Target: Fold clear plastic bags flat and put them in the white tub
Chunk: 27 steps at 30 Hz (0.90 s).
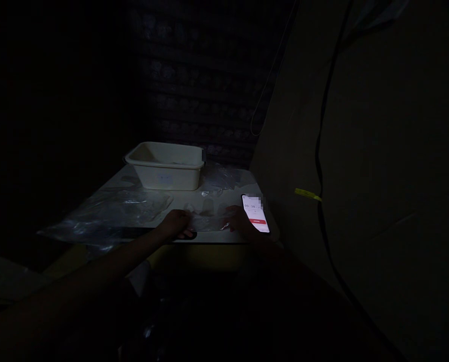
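Note:
The scene is very dark. Near the front edge of a white table, a small clear plastic bag lies between my hands. My left hand has its fingers curled at the bag's left end. At its right end is my right hand, with fingers bent onto the plastic. A lit phone lies just right of my right hand. More clear plastic spreads over the table's left side and hangs past the edge. Behind my hands stands a cream tub; its contents are too dim to tell.
Crumpled clear plastic lies right of the tub. A wall or panel rises on the right, with a dark cable and a yellow tag. Dim stacked rows stand behind the table.

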{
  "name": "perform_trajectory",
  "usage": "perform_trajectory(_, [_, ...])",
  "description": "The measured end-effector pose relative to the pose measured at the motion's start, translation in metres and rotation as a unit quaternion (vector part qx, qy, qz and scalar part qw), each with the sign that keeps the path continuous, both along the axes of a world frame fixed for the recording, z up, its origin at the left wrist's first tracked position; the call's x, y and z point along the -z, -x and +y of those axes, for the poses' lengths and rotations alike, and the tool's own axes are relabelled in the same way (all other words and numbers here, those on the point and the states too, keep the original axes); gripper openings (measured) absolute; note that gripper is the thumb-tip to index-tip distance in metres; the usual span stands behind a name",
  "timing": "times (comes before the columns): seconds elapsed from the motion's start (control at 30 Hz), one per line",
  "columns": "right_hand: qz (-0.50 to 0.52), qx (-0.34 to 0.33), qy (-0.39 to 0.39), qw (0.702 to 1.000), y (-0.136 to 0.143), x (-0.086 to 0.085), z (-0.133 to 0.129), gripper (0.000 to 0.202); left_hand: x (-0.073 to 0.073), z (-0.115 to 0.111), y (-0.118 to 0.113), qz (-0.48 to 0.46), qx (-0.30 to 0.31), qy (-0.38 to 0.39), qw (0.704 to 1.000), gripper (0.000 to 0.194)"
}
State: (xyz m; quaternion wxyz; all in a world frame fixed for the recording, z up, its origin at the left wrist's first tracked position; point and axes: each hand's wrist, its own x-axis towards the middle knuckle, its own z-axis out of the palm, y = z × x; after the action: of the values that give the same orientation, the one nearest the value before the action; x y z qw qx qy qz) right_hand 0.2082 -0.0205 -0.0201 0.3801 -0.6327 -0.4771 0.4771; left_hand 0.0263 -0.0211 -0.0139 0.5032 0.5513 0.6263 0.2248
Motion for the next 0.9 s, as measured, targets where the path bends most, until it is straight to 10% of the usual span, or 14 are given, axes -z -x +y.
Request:
perform_trajectory(0.37, [-0.013,-0.062,-0.026,0.998,0.001,-0.005,-0.002,0.003,-0.004,-0.003,-0.003,0.019,0.0,-0.012,1.0,0.021])
perform_trajectory(0.9, [-0.052,-0.006,-0.023,0.998,0.003,0.0,-0.003,0.039,0.0,-0.001,0.013,0.084,0.045,-0.069,0.993,0.037])
